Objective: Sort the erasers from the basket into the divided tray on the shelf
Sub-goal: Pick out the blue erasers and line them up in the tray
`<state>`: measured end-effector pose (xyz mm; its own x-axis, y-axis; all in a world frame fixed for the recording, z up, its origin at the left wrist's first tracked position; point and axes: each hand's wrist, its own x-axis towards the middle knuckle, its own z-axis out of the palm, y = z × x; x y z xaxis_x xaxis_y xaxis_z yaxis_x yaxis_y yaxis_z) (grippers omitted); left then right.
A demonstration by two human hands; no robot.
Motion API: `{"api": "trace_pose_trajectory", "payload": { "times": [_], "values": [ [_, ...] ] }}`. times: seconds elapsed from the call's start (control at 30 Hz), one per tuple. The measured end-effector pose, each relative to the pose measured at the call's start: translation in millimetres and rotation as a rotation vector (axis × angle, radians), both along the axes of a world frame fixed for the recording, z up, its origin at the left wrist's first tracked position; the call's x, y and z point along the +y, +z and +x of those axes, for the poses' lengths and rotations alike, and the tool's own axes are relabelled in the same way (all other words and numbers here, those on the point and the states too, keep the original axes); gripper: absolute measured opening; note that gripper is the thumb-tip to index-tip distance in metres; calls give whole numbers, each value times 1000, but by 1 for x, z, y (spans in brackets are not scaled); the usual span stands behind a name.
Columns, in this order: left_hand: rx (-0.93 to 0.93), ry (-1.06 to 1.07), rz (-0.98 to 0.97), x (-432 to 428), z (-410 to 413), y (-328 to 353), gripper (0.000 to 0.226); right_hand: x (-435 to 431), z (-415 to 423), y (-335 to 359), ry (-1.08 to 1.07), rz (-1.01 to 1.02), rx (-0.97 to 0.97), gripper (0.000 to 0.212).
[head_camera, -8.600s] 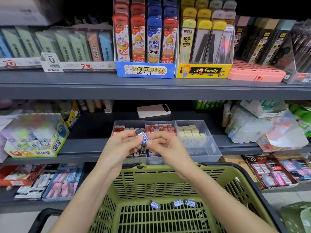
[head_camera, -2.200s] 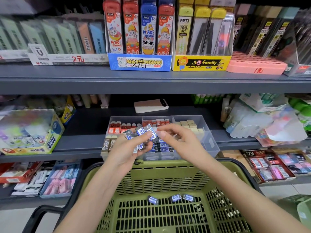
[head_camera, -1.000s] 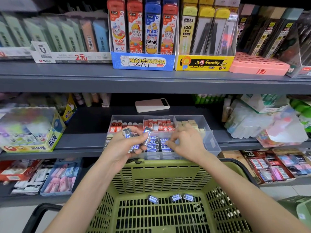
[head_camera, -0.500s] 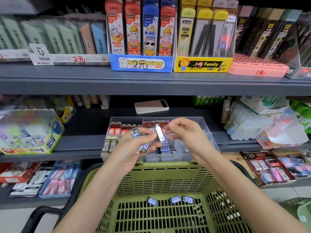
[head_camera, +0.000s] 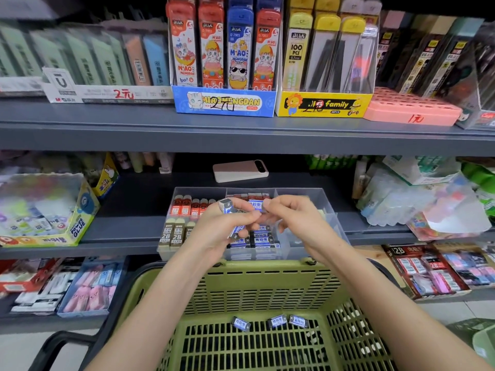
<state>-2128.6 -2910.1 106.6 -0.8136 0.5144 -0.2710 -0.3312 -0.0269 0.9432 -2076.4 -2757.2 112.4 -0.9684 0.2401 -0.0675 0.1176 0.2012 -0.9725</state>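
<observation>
While three erasers are lying in the green basket below, the left hand is gripping a clutch of erasers above the divided tray on the shelf, and the right hand is pinching another eraser just beside it.

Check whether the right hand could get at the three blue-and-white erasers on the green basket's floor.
Probably yes. The three blue-and-white wrapped erasers lie uncovered on the floor of the open-topped green plastic basket, below the right hand, with nothing between them. Whether its curled fingers pinch something is unclear.
</observation>
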Motion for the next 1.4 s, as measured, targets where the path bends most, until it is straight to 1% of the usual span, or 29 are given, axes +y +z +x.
{"api": "trace_pose_trajectory", "payload": {
  "times": [0.07,0.2,0.27,0.33,0.43,0.47,0.57,0.7,0.8,0.93,1.1,1.2,1.27,1.3,1.33,1.37,1.4],
  "values": [
    [-56,19,16,-4,-1,-1,8,8,-2,2,-40,127,-25,19],
    [-314,185,156,-12,-3,-4,22,22,-6,-2,-46,397,-120,18],
    [-427,221,236,-17,-3,-4,28,21,-9,-5,-43,474,-154,13],
    [-482,241,275,-22,-2,-5,30,19,-12,-7,-43,528,-165,13],
    [-524,237,332,-30,1,-3,26,15,-16,-7,-18,561,-159,9],
    [-529,229,349,-31,1,-2,29,14,-17,-7,-3,583,-167,11],
    [-539,237,380,-37,2,-1,45,12,-19,-5,49,749,-201,22],
    [-532,239,403,-42,1,1,58,4,-24,-7,69,971,-236,23],
    [-548,232,426,-44,-2,0,49,2,-26,-7,104,1118,-220,24],
    [-547,215,440,-45,-2,-3,41,4,-27,-5,221,1204,-220,18],
    [-549,211,434,-44,-1,-3,30,5,-33,-4,294,1196,-259,19],
    [-549,220,442,-44,1,-1,38,8,-34,-3,301,1199,-278,17],
    [-559,224,463,-43,2,0,43,7,-29,-2,225,1227,-219,21],
    [-564,225,479,-42,3,0,43,4,-25,0,170,1185,-156,23],
    [-568,228,494,-41,3,1,41,0,-21,2,129,1079,-82,26],
    [-570,231,509,-39,3,2,36,-6,-16,5,109,917,-13,26],
    [-569,233,527,-38,4,3,32,-15,-10,8,110,735,42,21]
  ]
}}
